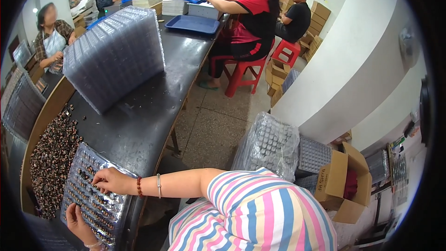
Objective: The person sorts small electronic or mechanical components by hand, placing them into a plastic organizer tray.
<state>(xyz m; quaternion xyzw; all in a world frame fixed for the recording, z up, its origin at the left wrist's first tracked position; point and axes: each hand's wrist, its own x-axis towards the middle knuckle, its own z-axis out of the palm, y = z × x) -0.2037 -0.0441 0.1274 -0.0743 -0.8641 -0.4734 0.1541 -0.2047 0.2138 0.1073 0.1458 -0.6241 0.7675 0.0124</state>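
A clear plastic tray with rows of small pockets lies at the table's near end. Small dark-and-copper electronic components fill many of its pockets. Over the upper part of the tray is my right hand, its fingers pinched down among the components; whatever is in the fingertips is too small to make out. By the tray's lower left edge my left hand has bent fingers, with a gap between thumb and fingers and nothing visible in it. A large loose heap of the same components spreads along the tray's left side.
A tall stack of clear trays stands on the dark table, with a blue tray beyond. A wooden rim borders the heap. Co-workers sit farther along. Wrapped trays and an open carton are at right.
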